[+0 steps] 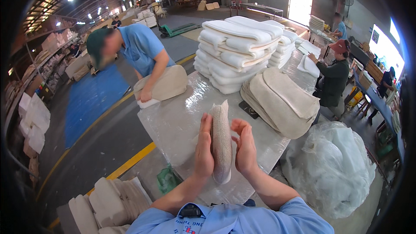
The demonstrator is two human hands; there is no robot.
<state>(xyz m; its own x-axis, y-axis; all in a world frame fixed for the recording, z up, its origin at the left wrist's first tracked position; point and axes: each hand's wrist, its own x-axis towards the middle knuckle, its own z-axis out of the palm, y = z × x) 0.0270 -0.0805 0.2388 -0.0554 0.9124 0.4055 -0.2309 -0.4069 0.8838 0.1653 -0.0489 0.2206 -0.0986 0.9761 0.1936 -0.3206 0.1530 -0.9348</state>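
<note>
I hold a beige fabric-covered cushion piece [221, 141] on edge above the plastic-covered table [173, 121]. My left hand [203, 147] presses flat against its left face. My right hand [243, 146] presses against its right face, fingers spread. The piece stands upright between both palms, its upper end pointing away from me.
A heap of beige covers [281, 99] lies to the right, a tall stack of white foam pads [236, 47] behind it. A person in a blue shirt [138, 50] works a cushion across the table. Clear plastic bags [333, 164] sit at right, foam pieces [108, 201] at lower left.
</note>
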